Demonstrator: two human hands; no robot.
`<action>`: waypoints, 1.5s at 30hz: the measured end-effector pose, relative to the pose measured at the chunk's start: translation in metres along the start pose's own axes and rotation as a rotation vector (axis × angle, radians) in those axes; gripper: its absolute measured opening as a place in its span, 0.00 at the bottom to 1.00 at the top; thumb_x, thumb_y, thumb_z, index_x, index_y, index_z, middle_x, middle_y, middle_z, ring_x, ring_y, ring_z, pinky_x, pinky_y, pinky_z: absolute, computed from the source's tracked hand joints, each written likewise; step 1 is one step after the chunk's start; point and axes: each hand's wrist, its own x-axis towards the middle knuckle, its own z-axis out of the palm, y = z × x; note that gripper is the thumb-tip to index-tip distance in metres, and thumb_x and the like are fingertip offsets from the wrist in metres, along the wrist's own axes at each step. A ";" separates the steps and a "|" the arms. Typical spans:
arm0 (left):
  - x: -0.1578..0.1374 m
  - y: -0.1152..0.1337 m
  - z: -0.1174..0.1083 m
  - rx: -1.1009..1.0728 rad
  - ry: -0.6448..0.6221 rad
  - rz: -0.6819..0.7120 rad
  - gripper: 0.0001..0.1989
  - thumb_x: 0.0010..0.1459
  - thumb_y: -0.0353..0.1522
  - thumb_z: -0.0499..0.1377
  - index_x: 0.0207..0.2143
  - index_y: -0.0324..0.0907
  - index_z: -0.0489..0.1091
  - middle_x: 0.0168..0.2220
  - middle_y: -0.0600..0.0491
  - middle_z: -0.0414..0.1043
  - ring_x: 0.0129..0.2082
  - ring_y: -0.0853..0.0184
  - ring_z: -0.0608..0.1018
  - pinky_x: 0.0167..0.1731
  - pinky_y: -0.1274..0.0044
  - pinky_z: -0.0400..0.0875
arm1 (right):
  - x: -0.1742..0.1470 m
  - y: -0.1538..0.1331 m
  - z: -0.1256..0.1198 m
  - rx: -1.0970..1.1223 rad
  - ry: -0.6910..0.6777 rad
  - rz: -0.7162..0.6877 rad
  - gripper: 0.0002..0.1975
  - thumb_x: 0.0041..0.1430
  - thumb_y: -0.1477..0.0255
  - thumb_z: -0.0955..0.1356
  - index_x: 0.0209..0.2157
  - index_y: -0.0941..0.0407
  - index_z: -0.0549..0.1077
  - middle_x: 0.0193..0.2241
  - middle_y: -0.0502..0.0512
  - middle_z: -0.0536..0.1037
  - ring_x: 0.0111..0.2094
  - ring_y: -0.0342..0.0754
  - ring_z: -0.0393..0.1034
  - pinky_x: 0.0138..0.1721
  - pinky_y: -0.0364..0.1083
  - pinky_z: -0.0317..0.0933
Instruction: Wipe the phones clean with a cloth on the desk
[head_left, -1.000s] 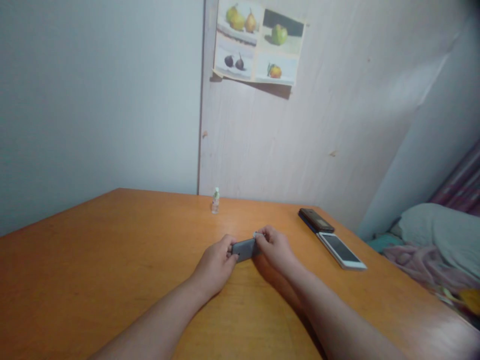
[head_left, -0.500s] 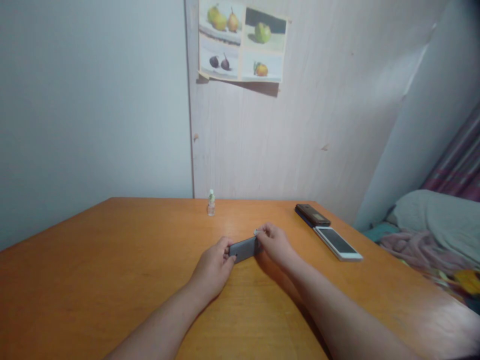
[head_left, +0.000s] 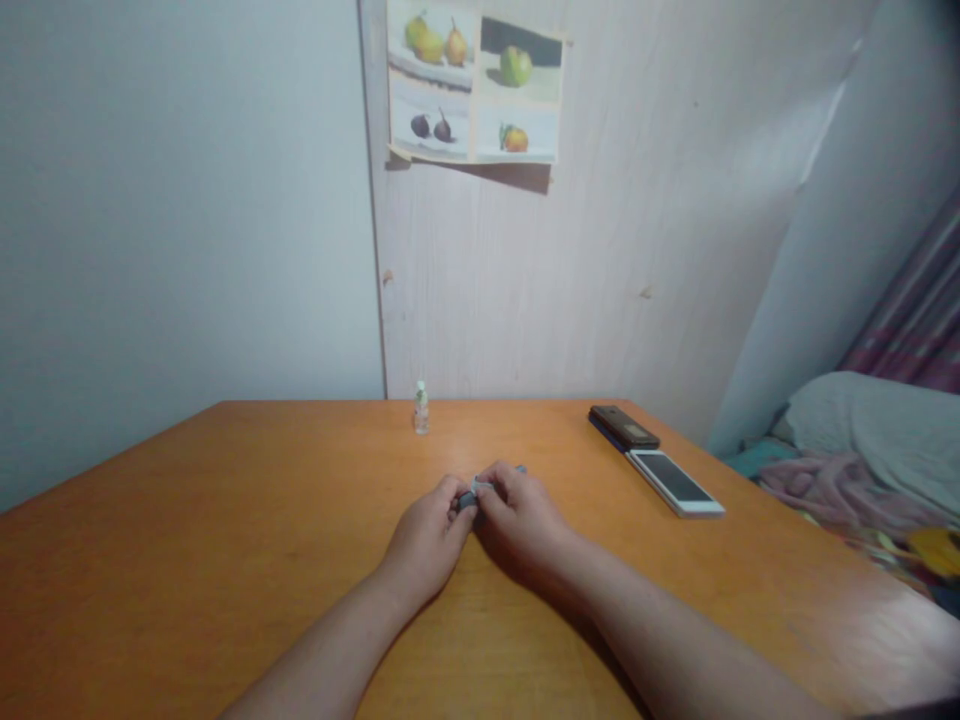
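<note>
My left hand (head_left: 429,528) is closed on the left end of a grey phone (head_left: 466,499), held a little above the table. Most of the phone is hidden behind my right hand (head_left: 517,510), with only its left end and a far corner showing. My right hand is closed too, its fingers pinched at the phone's upper edge close to my left fingertips. Between those fingers a small whitish piece (head_left: 481,484) shows, too small and covered for me to name its kind.
A small clear bottle with a white cap (head_left: 421,410) stands upright toward the back of the wooden table (head_left: 225,560). On the right lie a white phone (head_left: 675,482) and a dark brown phone-like object (head_left: 624,426), apparently atop something blue. Beyond the right edge is rumpled bedding (head_left: 832,495).
My right hand has slid left along the phone, from its right end to near my left hand, carrying the whitish piece. My left hand keeps its hold. The view has shifted slightly.
</note>
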 end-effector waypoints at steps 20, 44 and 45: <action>0.007 -0.005 0.002 -0.593 0.094 -0.212 0.13 0.56 0.40 0.60 0.38 0.42 0.64 0.27 0.59 0.70 0.27 0.70 0.72 0.28 0.80 0.63 | 0.029 0.017 -0.037 0.619 0.071 0.457 0.13 0.51 0.64 0.69 0.23 0.55 0.64 0.14 0.44 0.66 0.12 0.36 0.51 0.14 0.38 0.40; 0.006 0.001 -0.027 -0.890 0.165 -0.370 0.18 0.50 0.40 0.68 0.38 0.40 0.68 0.32 0.56 0.73 0.27 0.73 0.73 0.28 0.81 0.65 | 0.025 0.001 -0.048 0.757 -0.023 0.378 0.14 0.49 0.62 0.72 0.26 0.55 0.66 0.16 0.41 0.66 0.14 0.36 0.51 0.16 0.39 0.40; 0.006 0.002 -0.026 -0.880 0.126 -0.370 0.18 0.50 0.40 0.68 0.38 0.40 0.68 0.31 0.56 0.73 0.27 0.73 0.73 0.28 0.81 0.64 | 0.026 0.002 -0.048 0.763 -0.015 0.378 0.14 0.49 0.62 0.72 0.26 0.55 0.67 0.16 0.41 0.65 0.14 0.36 0.51 0.16 0.39 0.40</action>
